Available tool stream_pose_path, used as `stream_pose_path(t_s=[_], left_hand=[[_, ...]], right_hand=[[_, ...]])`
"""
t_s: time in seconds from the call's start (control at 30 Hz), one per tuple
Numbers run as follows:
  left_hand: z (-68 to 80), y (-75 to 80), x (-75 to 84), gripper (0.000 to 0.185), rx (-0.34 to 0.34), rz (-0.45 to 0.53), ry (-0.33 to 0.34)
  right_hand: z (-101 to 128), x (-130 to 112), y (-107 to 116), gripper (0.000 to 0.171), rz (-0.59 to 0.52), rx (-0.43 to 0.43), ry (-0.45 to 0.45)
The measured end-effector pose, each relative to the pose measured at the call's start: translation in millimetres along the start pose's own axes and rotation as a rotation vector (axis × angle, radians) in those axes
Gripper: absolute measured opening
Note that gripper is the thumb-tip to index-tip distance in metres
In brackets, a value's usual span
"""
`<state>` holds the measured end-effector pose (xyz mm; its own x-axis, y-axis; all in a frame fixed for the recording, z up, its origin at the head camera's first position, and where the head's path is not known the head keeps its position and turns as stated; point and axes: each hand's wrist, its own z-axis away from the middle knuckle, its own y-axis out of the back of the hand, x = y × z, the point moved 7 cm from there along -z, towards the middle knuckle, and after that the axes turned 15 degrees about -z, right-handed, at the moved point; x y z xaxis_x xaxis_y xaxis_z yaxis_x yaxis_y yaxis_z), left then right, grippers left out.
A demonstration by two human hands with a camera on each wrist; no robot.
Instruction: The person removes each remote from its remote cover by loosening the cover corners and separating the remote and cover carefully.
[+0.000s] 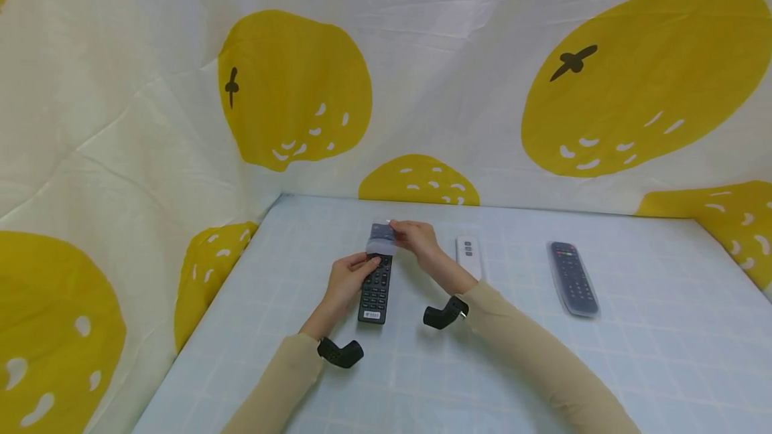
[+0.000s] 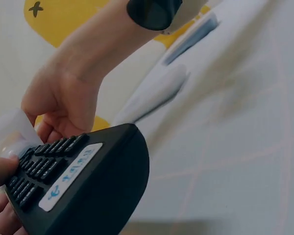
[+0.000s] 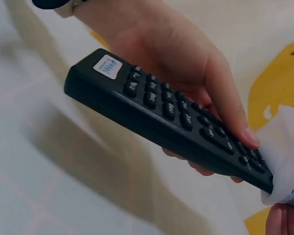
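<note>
You are holding the long black plastic remote control with rows of small rubber buttons just above the pale blue checked tablecloth, near the middle of the table and close to the far edge. Your left hand is gripping it around the middle: fingers are curling under the body and the thumb is pressing down on the keypad, as the right wrist view is showing. Your right hand is pinching the translucent, soft silicone sleeve that is covering the remote's far end, fingertips drawn together on its rim.

The remote is likely handling as a light, rigid bar, so a grip at mid-length, where you are holding it, should be balancing it well. Its smooth sides may be slipping a little, and the rubber keys are giving your thumb better purchase. The sleeve looks thin, limp and stretchy; it will probably be clinging to the plastic and bunching, so holding it at the open edge, close to the remote's corners, seems the surest place.

Further right on the cloth, a small white remote control is lying just beside your right forearm, and a dark remote already wrapped in a clear sleeve is lying well apart from it. A white sheet printed with big yellow fruits is hanging behind.
</note>
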<state>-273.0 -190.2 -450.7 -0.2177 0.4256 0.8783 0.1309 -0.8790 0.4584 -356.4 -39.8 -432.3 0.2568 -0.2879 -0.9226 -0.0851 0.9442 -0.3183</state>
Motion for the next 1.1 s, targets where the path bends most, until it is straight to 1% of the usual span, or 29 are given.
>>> stream_pose_path(t_s=[0.1, 0.2, 0.4, 0.5, 0.63, 0.73, 0.8, 0.87, 0.97, 1.03, 1.1], left_hand=[[1.9, 0.3, 3.8, 0.048, 0.021, -0.03, -0.03], [5.1, 0.7, 7.3, 0.048, 0.035, -0.059, -0.058], [10.4, -1.1, 10.2, 0.048, 0.047, -0.107, -0.077], [12.5, -2.7, 11.6, 0.047, 0.059, -0.113, -0.077], [15.4, -6.2, 15.6, 0.046, 0.061, -0.094, -0.098], [16.1, -6.6, 16.8, 0.047, 0.073, -0.098, -0.105], [16.4, -4.8, 15.8, 0.047, 0.085, -0.112, -0.101], [16.6, -1.9, 13.8, 0.046, 0.101, -0.118, -0.094], [15.8, 0.9, 11.2, 0.041, 0.098, -0.109, -0.103], [14.5, 1.7, 9.8, 0.04, 0.09, -0.097, -0.104], [13.0, 0.8, 9.7, 0.039, 0.071, -0.093, -0.107]], right_hand=[[-2, -2, -1, 0.033, -0.022, 0.009, 0.007], [-3, -5, -2, 0.032, -0.02, 0.013, 0.025], [-7, -12, -5, 0.031, 0.031, 0.0, 0.063], [-9, -16, -5, 0.032, 0.067, -0.008, 0.07], [-12, -20, -2, 0.032, 0.059, 0.0, 0.075], [-13, -19, -2, 0.033, 0.045, -0.023, 0.066], [-12, -17, -4, 0.035, 0.047, -0.076, 0.044], [-11, -14, -7, 0.037, 0.06, -0.158, 0.013], [-9, -8, -13, 0.044, 0.088, -0.256, -0.073], [-9, -3, -15, 0.05, 0.106, -0.28, -0.148], [-10, 2, -17, 0.054, 0.116, -0.268, -0.221]])
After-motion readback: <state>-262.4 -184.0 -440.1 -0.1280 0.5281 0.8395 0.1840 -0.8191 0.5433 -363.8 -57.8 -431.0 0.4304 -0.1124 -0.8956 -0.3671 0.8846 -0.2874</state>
